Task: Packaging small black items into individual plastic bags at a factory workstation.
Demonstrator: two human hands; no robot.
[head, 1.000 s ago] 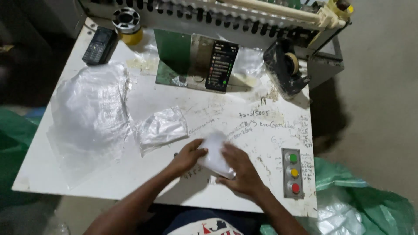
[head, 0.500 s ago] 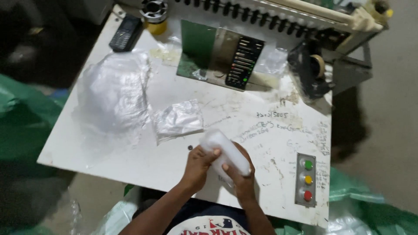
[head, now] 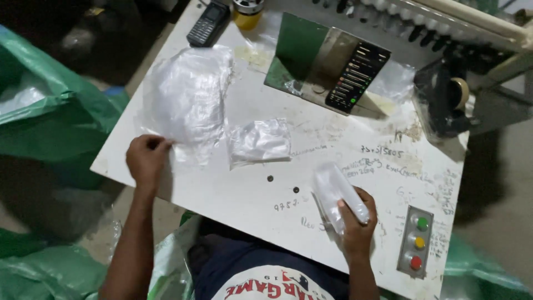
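A scuffed white table [head: 222, 194] carries scribbled marks, with green sacks [head: 50, 111] on the floor at left. Near right, the right hand [head: 355, 222] grips one folded packet [head: 336, 191]; three coloured buttons [head: 417, 243] sit beside it. The left hand [head: 145, 160] pinches the edge of one bag pile [head: 186, 94]. One small bag [head: 260, 141] lies between. Far: one phone [head: 208, 22], one panel [head: 355, 75].

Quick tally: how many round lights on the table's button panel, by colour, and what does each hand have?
Green light: 1
Yellow light: 1
Red light: 1
Total: 3
Left hand: touches big clear bag pile.
Right hand: holds folded white packet.
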